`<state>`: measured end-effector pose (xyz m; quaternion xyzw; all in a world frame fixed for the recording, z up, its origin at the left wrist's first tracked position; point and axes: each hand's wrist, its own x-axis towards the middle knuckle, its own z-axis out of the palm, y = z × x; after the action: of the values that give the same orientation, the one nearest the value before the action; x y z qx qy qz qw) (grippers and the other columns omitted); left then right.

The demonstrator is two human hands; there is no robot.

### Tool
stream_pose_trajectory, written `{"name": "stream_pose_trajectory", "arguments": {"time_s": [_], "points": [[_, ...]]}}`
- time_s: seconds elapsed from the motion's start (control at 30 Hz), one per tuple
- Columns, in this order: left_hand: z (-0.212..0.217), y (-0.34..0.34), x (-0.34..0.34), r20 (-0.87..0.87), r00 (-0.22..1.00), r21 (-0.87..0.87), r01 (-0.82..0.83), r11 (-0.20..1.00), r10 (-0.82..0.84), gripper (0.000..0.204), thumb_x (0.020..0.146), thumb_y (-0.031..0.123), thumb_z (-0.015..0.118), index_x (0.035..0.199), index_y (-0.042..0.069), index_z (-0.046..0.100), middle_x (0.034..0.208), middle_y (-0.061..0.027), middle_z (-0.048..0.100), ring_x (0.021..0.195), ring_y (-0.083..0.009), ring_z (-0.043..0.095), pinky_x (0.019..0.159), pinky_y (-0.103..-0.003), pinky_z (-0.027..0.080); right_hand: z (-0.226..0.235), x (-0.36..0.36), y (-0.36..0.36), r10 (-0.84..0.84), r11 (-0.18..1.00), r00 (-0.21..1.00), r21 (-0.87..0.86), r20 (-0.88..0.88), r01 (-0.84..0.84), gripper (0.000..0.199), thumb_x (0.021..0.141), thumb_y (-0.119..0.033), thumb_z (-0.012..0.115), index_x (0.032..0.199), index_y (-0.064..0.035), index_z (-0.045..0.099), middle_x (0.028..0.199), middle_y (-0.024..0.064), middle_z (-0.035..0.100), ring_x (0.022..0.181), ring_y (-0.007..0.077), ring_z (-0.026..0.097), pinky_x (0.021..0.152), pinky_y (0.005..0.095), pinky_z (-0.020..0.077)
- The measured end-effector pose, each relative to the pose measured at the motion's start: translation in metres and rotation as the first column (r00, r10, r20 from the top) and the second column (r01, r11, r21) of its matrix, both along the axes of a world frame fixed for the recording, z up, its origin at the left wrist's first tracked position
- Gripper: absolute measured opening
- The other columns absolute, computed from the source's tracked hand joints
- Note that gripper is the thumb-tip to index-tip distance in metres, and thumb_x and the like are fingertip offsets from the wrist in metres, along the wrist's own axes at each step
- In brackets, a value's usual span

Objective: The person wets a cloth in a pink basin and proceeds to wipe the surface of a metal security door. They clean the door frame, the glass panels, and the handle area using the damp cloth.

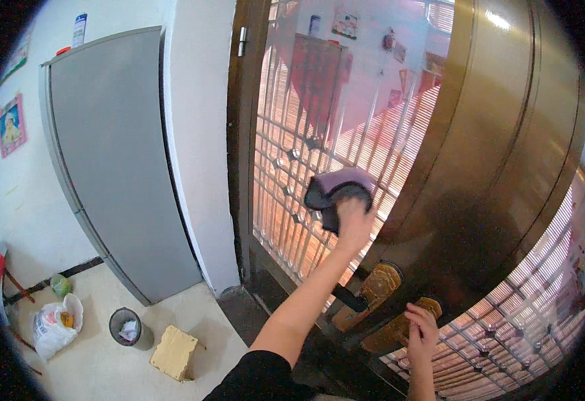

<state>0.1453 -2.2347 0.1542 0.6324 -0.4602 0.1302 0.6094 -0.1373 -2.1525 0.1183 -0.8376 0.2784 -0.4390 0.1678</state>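
Left hand up high, fingers closed around a crumpled purple-grey cloth, pressing it against the metal security grille right next to the leading edge of the open brown door. Cloth bunched up above the knuckles, dark underside showing, about mid-height on the grille and close to its right side. Dark sleeve pushed up near the elbow, bare forearm stretching up from the bottom edge.

Right hand way lower, fingers curled onto the brass handle on the door's edge, gripping it or just resting on it, can't tell which. Second brass lock plate just up and to the left of that, with a dark lever sticking out.

Over on the left: tall grey fridge standing against the white wall, small framed picture on the wall beside it. Down on the light floor: round grey bin with crumpled paper inside, yellowish block just right of the bin, white plastic bag to the left with something orange in it, and a small green thing behind the bag near the skirting. Pinkish daylight coming through the grille bars, more grille visible at the bottom right below the door.
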Motion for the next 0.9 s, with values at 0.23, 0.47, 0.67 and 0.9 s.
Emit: {"name": "stream_pose_trajectory", "arguments": {"time_s": [0.23,0.47,0.67,0.9], "points": [[-0.131,-0.025,0.108,-0.632,0.765,-0.107,0.074,0.992,-0.125,0.071,0.093,0.042,0.038,0.129,-0.018,0.026,0.138,-0.0349,0.022,0.130,-0.0441,0.019,0.109,-0.047,0.008,0.031,0.067,-0.016,-0.206,0.914,0.978,-0.363,-0.031,0.181,0.022,0.077,0.000,0.056,0.095,-0.0077,0.066,0.124,0.0127,0.053,0.118,0.0367,0.042,0.098,0.0451,0.0323],[-0.076,-0.010,0.056,0.222,0.885,0.144,0.386,0.911,-0.410,0.050,0.086,0.028,0.052,0.129,0.006,0.040,0.130,-0.0222,0.041,0.115,-0.0414,0.039,0.101,-0.049,0.025,0.051,0.140,-0.042,-0.476,0.736,0.879,-0.556,-0.019,0.386,0.034,0.083,-0.018,0.055,0.116,-0.0085,0.057,0.141,0.0191,0.031,0.131,0.0420,0.020,0.104,0.0543,0.0164],[0.006,-0.013,0.154,0.310,0.888,-0.208,0.411,0.888,-0.339,0.058,0.080,0.036,0.060,0.126,0.005,0.043,0.122,-0.0179,0.048,0.118,-0.0370,0.040,0.102,-0.043,0.030,0.065,0.187,-0.056,-0.646,0.560,0.763,-0.665,0.023,0.494,0.040,0.089,-0.026,0.050,0.127,-0.0122,0.049,0.144,0.0179,0.028,0.134,0.0395,0.018,0.106,0.0567,0.0061],[-0.051,-0.054,0.314,-0.706,0.482,-0.577,0.035,0.816,-0.520,0.038,0.082,0.029,0.061,0.106,0.000,0.055,0.096,-0.0110,0.057,0.094,-0.0212,0.055,0.083,-0.032,0.043,0.052,0.187,-0.073,-0.812,0.304,0.581,-0.812,0.053,0.499,0.046,0.093,-0.031,0.041,0.136,-0.0117,0.040,0.144,0.0166,0.029,0.135,0.0358,0.020,0.107,0.0548,0.0076]]}}
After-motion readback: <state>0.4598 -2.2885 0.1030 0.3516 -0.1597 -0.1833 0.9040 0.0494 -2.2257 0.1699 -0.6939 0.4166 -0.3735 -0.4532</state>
